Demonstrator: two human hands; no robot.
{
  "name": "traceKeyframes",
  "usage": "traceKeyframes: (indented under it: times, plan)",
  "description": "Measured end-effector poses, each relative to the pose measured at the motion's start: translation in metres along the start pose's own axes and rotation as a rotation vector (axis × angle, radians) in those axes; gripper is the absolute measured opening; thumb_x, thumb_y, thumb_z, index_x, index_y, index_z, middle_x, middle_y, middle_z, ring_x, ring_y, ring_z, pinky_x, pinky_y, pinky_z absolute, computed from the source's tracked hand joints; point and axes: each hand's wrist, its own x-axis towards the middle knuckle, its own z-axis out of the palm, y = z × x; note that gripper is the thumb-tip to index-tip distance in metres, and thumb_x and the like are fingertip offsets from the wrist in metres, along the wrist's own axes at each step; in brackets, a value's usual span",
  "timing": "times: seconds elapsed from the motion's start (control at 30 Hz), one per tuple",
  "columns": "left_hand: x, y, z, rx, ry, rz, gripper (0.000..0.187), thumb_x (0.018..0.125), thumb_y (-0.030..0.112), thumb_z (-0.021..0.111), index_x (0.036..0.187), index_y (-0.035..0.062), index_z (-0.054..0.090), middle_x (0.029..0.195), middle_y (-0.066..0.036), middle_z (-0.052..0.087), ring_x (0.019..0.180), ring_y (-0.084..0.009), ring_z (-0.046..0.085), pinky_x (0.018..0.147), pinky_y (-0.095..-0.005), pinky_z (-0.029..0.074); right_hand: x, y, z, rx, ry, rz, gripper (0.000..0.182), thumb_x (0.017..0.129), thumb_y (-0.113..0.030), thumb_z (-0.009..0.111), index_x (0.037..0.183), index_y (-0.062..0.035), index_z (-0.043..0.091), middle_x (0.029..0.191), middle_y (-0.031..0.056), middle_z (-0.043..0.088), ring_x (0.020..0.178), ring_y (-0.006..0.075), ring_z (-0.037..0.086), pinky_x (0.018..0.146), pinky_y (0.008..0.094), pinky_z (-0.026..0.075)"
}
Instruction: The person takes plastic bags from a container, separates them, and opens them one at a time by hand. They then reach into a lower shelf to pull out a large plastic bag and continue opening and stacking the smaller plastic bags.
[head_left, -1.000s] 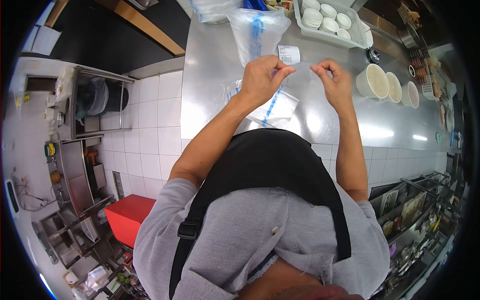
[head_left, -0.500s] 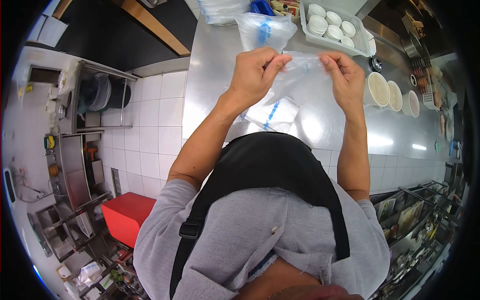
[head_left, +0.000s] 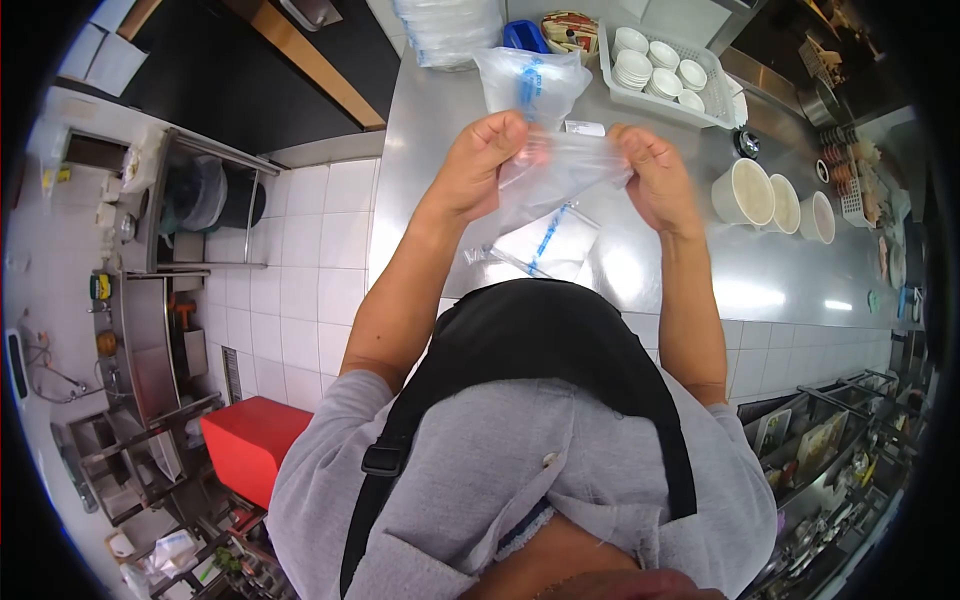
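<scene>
A clear plastic bag (head_left: 570,170) is stretched between my two hands, above the steel counter (head_left: 640,265). My left hand (head_left: 480,165) pinches its left edge; some fingers show blurred through the film. On the other side, my right hand (head_left: 655,175) grips the right edge between thumb and curled fingers. Below the held bag lies a flat stack of clear bags (head_left: 548,240) with blue print. Beyond my hands sits a puffed plastic bag (head_left: 530,82), also with blue print, and a small white label (head_left: 584,128) shows near it.
A white basket (head_left: 725,85) holds several small white dishes at the back. To the right stand white tubs (head_left: 745,192) in a row. Wrapped white containers (head_left: 447,32) and a blue box (head_left: 524,37) are at the back left. A red box (head_left: 255,445) stands at lower left.
My hands have come closer together and slightly nearer to me, with the bag bunched more between them. My left hand's grip has shifted. The counter items appear slightly shifted in view.
</scene>
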Motion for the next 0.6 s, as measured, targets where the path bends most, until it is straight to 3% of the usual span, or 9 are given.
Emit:
traceKeyframes:
  times: [0.03, 0.13, 0.23, 0.33, 0.37, 0.5, 0.6]
  plan:
    - [-0.003, 0.003, -0.008, -0.089, -0.080, -0.047, 0.030, 0.103, 0.033, 0.066, 0.095, 0.0041, 0.071, 0.086, 0.003, 0.063, 0.072, -0.0046, 0.053, 0.063, -0.0213, 0.043, 0.002, 0.002, 0.010, 0.079, -0.019, -0.011, 0.031, 0.107, -0.031, 0.059, 0.090, -0.0055, 0.064, 0.091, -0.0013, 0.064, 0.084, 0.0078, 0.054, 0.079, 0.0225, 0.042]
    - [-0.008, 0.008, -0.021, 0.164, 0.045, -0.225, 0.022, 0.101, 0.030, 0.068, 0.094, 0.0093, 0.067, 0.078, 0.005, 0.059, 0.062, -0.0026, 0.046, 0.056, -0.0195, 0.037, 0.011, 0.002, 0.022, 0.231, 0.016, -0.077, 0.029, 0.109, -0.026, 0.055, 0.091, -0.0045, 0.063, 0.094, 0.0024, 0.067, 0.089, 0.0121, 0.060, 0.087, 0.0259, 0.046]
    - [-0.009, 0.019, -0.024, 0.393, 0.038, -0.374, 0.015, 0.100, 0.021, 0.067, 0.096, 0.0069, 0.069, 0.079, 0.004, 0.060, 0.060, -0.0020, 0.042, 0.053, -0.0192, 0.032, 0.022, -0.006, 0.017, 0.220, -0.011, -0.043, 0.026, 0.108, -0.023, 0.055, 0.093, -0.0039, 0.064, 0.096, 0.0044, 0.069, 0.090, 0.0130, 0.062, 0.087, 0.0271, 0.048]
    - [0.010, 0.043, -0.031, 0.255, 0.258, -0.184, 0.014, 0.099, 0.017, 0.068, 0.097, 0.0038, 0.070, 0.075, 0.004, 0.060, 0.058, -0.0029, 0.042, 0.053, -0.0197, 0.031, 0.045, -0.011, 0.013, 0.109, 0.074, -0.012, 0.022, 0.107, -0.021, 0.057, 0.096, -0.0043, 0.066, 0.095, 0.0046, 0.070, 0.086, 0.0117, 0.063, 0.083, 0.0271, 0.049]
    - [0.022, 0.050, -0.040, 0.172, 0.244, -0.094, 0.014, 0.098, 0.014, 0.067, 0.096, 0.0006, 0.072, 0.072, 0.004, 0.060, 0.056, -0.0032, 0.043, 0.050, -0.0206, 0.034, 0.054, -0.010, 0.013, 0.066, 0.128, -0.008, 0.021, 0.106, -0.021, 0.058, 0.097, -0.0045, 0.067, 0.094, 0.0045, 0.070, 0.085, 0.0112, 0.063, 0.082, 0.0270, 0.050]
    - [0.055, 0.054, -0.047, 0.354, 0.500, -0.151, 0.030, 0.098, 0.019, 0.066, 0.118, -0.0032, 0.069, 0.102, -0.011, 0.072, 0.087, -0.0164, 0.070, 0.079, -0.0265, 0.057, 0.091, 0.001, 0.018, -0.048, 0.315, 0.064, 0.020, 0.104, -0.023, 0.063, 0.098, -0.0042, 0.069, 0.082, 0.0019, 0.067, 0.069, 0.0101, 0.060, 0.064, 0.0263, 0.048]
    - [0.060, 0.016, -0.101, 0.120, 0.544, -0.201, 0.021, 0.096, 0.014, 0.068, 0.108, -0.0027, 0.073, 0.092, -0.008, 0.072, 0.077, -0.0129, 0.068, 0.069, -0.0278, 0.058, 0.105, 0.053, -0.001, -0.095, 0.345, 0.190, 0.019, 0.103, -0.021, 0.063, 0.097, -0.0040, 0.069, 0.072, 0.0009, 0.063, 0.058, 0.0102, 0.055, 0.052, 0.0263, 0.043]
